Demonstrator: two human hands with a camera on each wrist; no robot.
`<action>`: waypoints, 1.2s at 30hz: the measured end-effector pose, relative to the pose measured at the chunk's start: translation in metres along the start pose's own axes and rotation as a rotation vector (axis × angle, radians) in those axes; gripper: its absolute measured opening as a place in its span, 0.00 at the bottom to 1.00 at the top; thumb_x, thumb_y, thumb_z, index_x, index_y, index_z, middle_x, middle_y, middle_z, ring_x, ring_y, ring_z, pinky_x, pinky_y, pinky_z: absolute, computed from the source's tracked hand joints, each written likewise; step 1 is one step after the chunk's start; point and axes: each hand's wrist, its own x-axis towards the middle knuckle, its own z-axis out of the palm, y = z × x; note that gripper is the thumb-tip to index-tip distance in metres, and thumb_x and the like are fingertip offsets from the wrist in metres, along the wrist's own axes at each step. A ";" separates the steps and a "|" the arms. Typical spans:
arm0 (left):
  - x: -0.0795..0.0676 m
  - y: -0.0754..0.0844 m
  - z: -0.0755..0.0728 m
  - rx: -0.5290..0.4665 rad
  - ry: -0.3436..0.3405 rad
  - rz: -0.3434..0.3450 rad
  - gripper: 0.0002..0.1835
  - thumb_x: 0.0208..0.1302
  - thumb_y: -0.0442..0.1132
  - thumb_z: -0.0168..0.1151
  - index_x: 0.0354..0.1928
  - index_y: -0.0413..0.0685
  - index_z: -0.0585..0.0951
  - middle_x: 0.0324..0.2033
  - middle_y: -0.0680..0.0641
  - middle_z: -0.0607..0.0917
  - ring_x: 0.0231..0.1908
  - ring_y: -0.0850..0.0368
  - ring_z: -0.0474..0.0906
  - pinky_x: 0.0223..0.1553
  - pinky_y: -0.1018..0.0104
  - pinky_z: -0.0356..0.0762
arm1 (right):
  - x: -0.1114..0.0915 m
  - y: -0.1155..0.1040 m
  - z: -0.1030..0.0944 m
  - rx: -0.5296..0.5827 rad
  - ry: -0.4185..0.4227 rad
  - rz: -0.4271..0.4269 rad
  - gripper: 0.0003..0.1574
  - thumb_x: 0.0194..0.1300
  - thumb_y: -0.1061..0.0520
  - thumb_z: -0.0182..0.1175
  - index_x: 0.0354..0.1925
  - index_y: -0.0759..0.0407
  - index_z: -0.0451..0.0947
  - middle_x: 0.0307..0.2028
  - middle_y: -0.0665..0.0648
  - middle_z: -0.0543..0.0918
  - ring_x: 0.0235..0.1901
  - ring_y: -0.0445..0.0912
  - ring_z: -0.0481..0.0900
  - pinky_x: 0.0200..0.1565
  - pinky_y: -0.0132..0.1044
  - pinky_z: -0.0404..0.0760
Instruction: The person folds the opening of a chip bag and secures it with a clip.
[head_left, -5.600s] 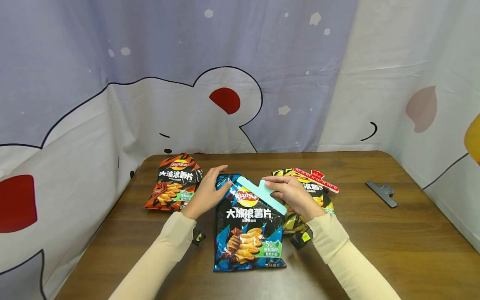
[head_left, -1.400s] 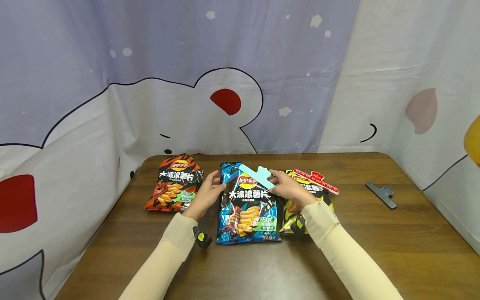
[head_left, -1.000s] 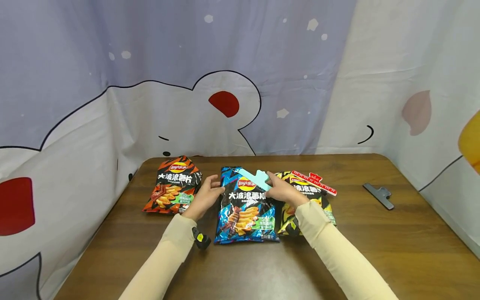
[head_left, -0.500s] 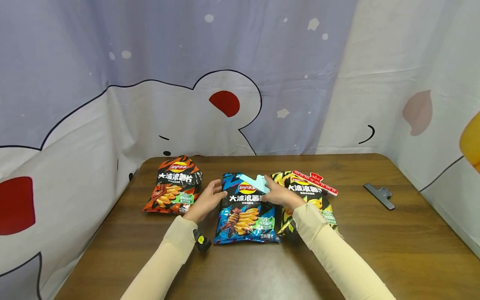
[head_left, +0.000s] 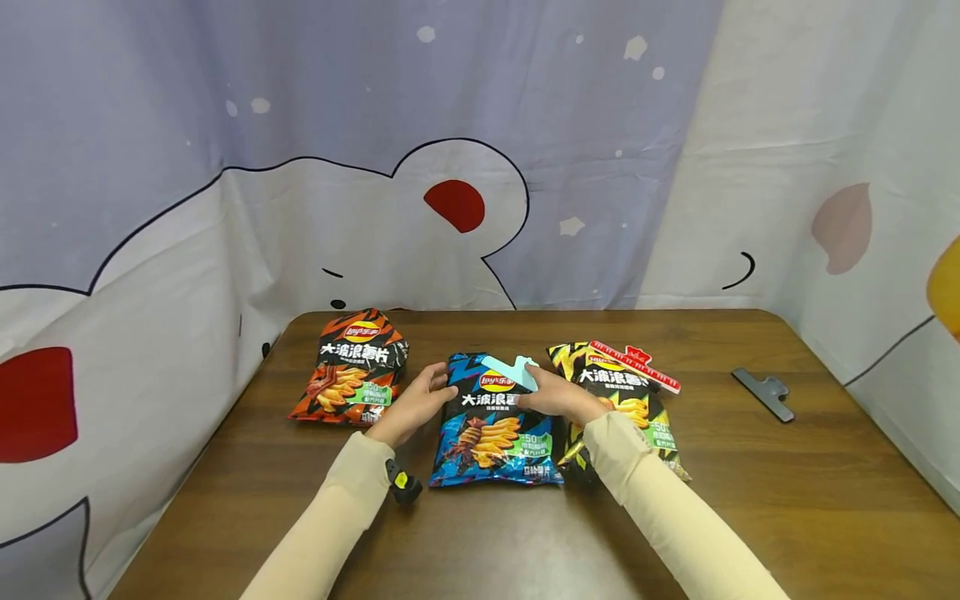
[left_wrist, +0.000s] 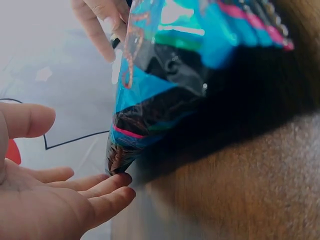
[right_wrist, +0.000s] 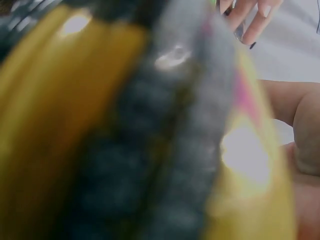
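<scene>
A blue chip bag [head_left: 487, 450] lies on the table with a pale teal bag clip [head_left: 502, 367] slanting across its top. My left hand [head_left: 420, 402] is at the bag's left edge, thumb and fingers spread and fingertips touching its side in the left wrist view. On the opposite side, my right hand [head_left: 562, 396] reaches over the upper right corner, its fingers by the clip's handle and its thumb on the bag's front. The right wrist view is mostly filled by a blurred yellow chip bag [right_wrist: 75, 125], with the right thumb beside it.
An orange chip bag [head_left: 352, 371] lies on the left. Right of the blue bag is a yellow chip bag [head_left: 622, 387] with a red bag clip [head_left: 633, 362] on its top, partly under my right forearm. A grey clip [head_left: 763, 394] lies farther right.
The blue bag has shifted back and settled flatter, its top dropping toward me. My right hand has slid down and left along its right side; the left hand stays by its left edge.
</scene>
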 end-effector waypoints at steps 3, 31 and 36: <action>0.000 -0.001 -0.001 0.009 -0.001 -0.005 0.33 0.71 0.41 0.51 0.73 0.42 0.54 0.70 0.34 0.60 0.71 0.37 0.55 0.68 0.42 0.55 | -0.001 -0.001 0.000 -0.002 0.006 -0.004 0.48 0.67 0.52 0.57 0.75 0.63 0.44 0.74 0.67 0.52 0.72 0.62 0.52 0.68 0.57 0.58; -0.005 0.007 -0.018 0.107 0.062 0.170 0.27 0.73 0.41 0.49 0.71 0.42 0.61 0.68 0.38 0.68 0.68 0.42 0.63 0.66 0.47 0.62 | -0.007 -0.027 0.000 -0.019 0.120 -0.085 0.47 0.69 0.48 0.54 0.75 0.63 0.44 0.73 0.69 0.54 0.71 0.64 0.53 0.67 0.61 0.58; -0.008 0.010 -0.025 0.152 0.126 0.263 0.26 0.74 0.40 0.49 0.70 0.42 0.63 0.66 0.38 0.69 0.67 0.42 0.65 0.66 0.48 0.64 | -0.008 -0.033 0.003 0.148 0.131 -0.084 0.47 0.71 0.45 0.52 0.76 0.58 0.42 0.73 0.66 0.53 0.71 0.63 0.53 0.67 0.60 0.59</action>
